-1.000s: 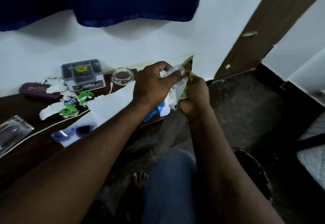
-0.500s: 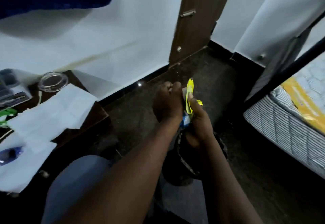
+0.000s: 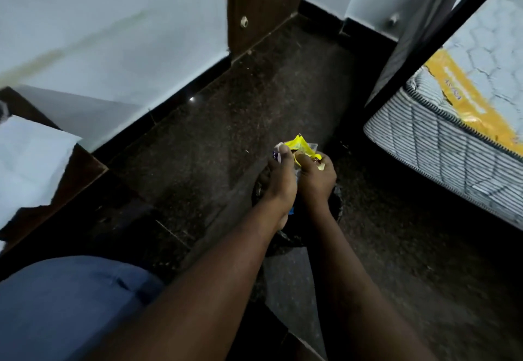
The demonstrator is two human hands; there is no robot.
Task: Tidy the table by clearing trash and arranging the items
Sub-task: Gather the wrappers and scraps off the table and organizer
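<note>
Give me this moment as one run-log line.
step: binning trash | left hand: grips wrappers | right hand: grips wrappers | position: above bin | release: not yet

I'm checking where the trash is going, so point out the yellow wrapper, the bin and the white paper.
yellow wrapper (image 3: 301,145): head view, on its crumpled upper part.
bin (image 3: 338,199): head view, on its dark right rim.
white paper (image 3: 28,162): head view, on the middle of the sheet.

Premises: domestic bedroom.
A quilted white mattress with a yellow band is lying behind a black metal bed-frame bar; a brown wooden door and a dark wooden table are standing on the dark speckled stone floor.
</note>
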